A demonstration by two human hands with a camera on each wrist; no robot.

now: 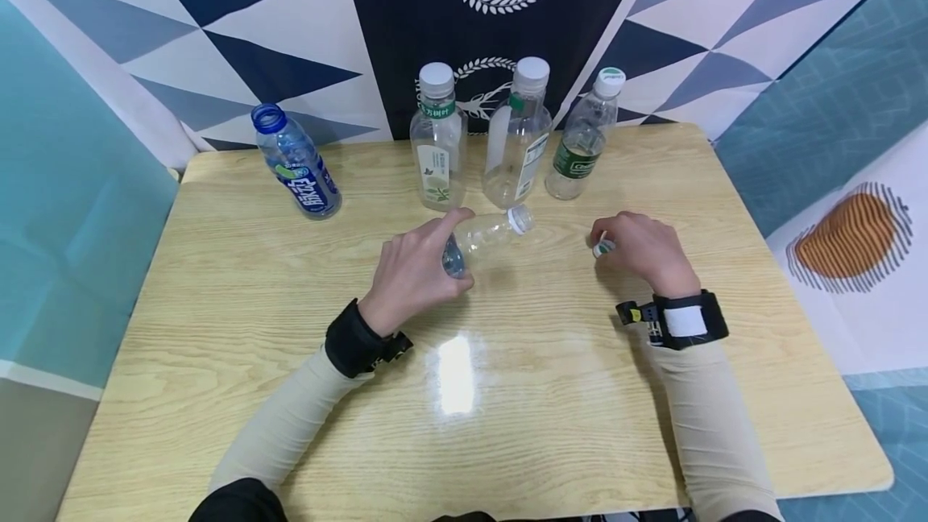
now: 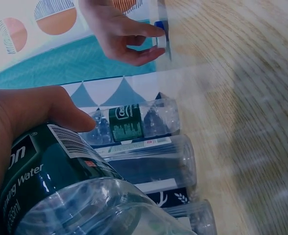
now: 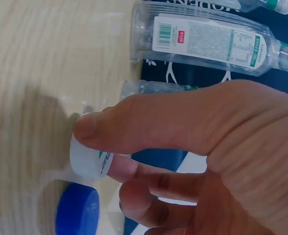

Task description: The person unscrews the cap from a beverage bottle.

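Observation:
My left hand (image 1: 416, 268) grips a clear plastic water bottle (image 1: 487, 234) by its body. The bottle is tipped over sideways, its uncapped mouth pointing right. Its dark green label (image 2: 60, 166) shows close up in the left wrist view, partly covered by the hand. To the right, low over the table, my right hand (image 1: 641, 248) pinches a white bottle cap (image 3: 89, 156) with green print between thumb and fingers. A blue bottle cap (image 3: 78, 210) lies on the table right beside the white one; in the head view the right hand hides it.
Along the table's back stand two capped clear bottles (image 1: 437, 139) (image 1: 518, 139) and a capped green-labelled water bottle (image 1: 580, 139). A blue bottle (image 1: 297, 159) without a cap stands at the back left. Behind them hangs a patterned cloth (image 1: 290, 39). The wooden table (image 1: 239, 296) ends at the right.

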